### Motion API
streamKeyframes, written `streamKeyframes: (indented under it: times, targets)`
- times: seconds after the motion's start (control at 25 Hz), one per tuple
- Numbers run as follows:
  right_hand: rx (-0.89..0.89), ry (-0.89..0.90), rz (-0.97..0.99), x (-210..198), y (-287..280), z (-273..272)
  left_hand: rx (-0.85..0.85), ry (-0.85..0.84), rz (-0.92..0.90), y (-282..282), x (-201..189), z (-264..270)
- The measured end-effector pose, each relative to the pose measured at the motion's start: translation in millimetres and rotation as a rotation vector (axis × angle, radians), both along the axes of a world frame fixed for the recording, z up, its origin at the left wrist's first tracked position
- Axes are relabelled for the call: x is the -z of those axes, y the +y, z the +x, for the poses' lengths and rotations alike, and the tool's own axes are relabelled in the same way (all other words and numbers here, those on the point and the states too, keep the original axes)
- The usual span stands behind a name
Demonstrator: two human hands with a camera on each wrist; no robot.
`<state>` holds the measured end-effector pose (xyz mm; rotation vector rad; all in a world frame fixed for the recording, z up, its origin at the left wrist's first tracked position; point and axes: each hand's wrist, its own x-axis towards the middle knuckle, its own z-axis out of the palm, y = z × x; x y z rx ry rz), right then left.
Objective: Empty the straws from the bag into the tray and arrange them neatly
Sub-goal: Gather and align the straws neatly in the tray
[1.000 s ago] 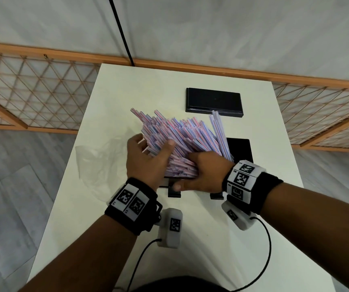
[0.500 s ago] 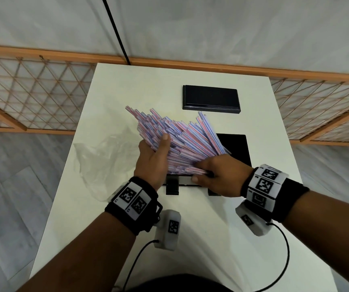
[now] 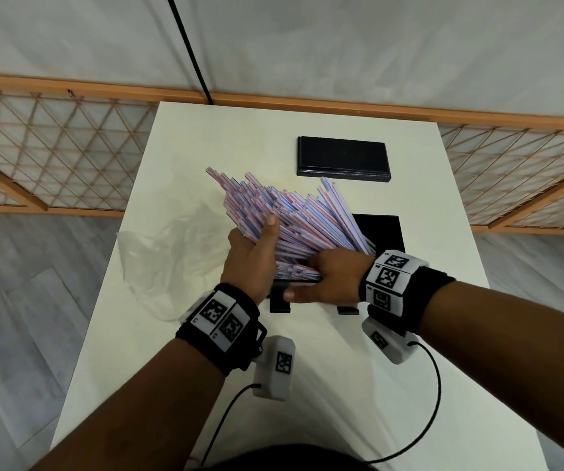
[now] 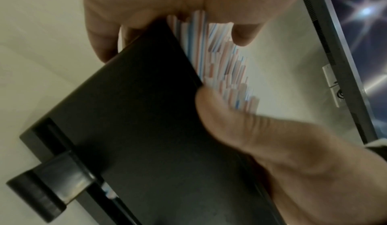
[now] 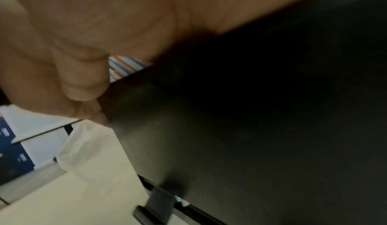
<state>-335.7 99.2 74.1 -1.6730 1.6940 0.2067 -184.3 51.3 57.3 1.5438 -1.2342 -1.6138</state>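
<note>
A thick bundle of pink, blue and white striped straws [image 3: 294, 222] fans up and leftward out of a black tray [image 3: 384, 229] at the table's middle. My left hand [image 3: 251, 254] grips the bundle's left side, thumb on top. My right hand [image 3: 335, 278] curls over the straws' near ends at the tray's front edge, thumb stretched left along it. In the left wrist view the straws [image 4: 220, 63] stand between my fingers and thumb above the tray wall [image 4: 136, 112]. The right wrist view shows curled fingers, a strip of straws [image 5: 123, 68] and the tray [image 5: 251, 129]. The clear plastic bag [image 3: 171, 256] lies crumpled at left.
A flat black rectangular lid or second tray [image 3: 341, 159] lies farther back on the white table [image 3: 205, 351]. Two black feet [image 3: 278, 305] stick out under the tray's front. Wooden lattice rails run beside and behind the table. Cables trail from both wrist cameras.
My left hand slid up the bundle's side with its thumb on top. My right hand shifted right, then back left, its thumb stretched out again. The straws stay fanned out.
</note>
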Motion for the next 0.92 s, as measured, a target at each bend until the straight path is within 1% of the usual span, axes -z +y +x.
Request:
streamKeyframes:
  times: [0.2, 0.32, 0.36, 0.44, 0.52, 0.6, 0.72, 0.84, 0.92]
  targets:
    - [0.006, -0.070, 0.001, 3, -11, 8, -0.031, -0.036, -0.059, 2, 8, -1]
    - [-0.006, -0.045, -0.042, 10, -15, 10, -0.040, -0.055, -0.110, 3, 5, -3]
    - [-0.012, -0.028, -0.075, 10, -16, 10, -0.027, -0.073, -0.140, 4, 2, -3]
    - [-0.014, 0.008, -0.153, 8, -16, 11, 0.025, -0.143, -0.265, 5, 3, -3]
    - [-0.015, 0.028, -0.198, 4, -13, 11, 0.067, -0.204, -0.349, 6, 9, -1]
    - [-0.015, 0.023, -0.220, 2, -9, 12, 0.062, -0.223, -0.331, 5, 13, 1]
    - [-0.012, 0.013, -0.220, 7, -5, 10, 0.016, -0.197, -0.273, 5, 18, 4]
    - [-0.057, -0.004, -0.296, 4, 6, 0, -0.019, -0.116, -0.190, 2, 26, 5]
    - [-0.066, -0.021, -0.371, -3, 17, -8, 0.013, -0.111, -0.171, 1, 31, 5]
